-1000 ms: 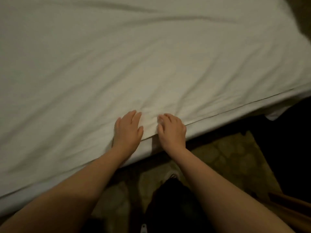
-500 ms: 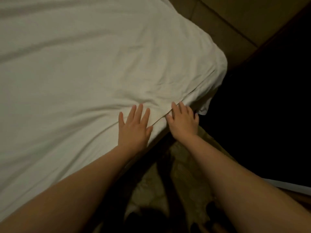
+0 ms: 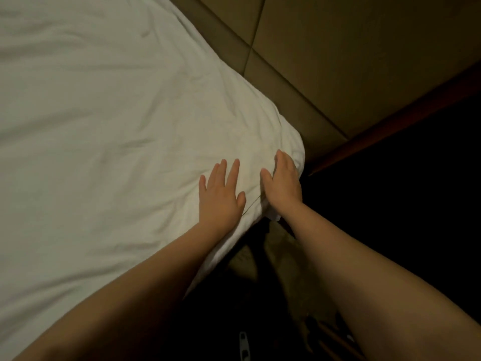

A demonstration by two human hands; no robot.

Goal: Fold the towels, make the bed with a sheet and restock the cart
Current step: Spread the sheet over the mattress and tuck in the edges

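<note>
The white sheet (image 3: 104, 126) lies spread over the bed, with its corner at the right. The left hand (image 3: 220, 196) presses it flat, fingers spread. Just beside it, the right hand (image 3: 283, 181) rests on that corner, fingers together and gripping nothing.

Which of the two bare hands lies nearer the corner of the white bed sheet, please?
The right hand, resting on the corner of the white bed sheet; the left hand lies flat beside it.
</note>
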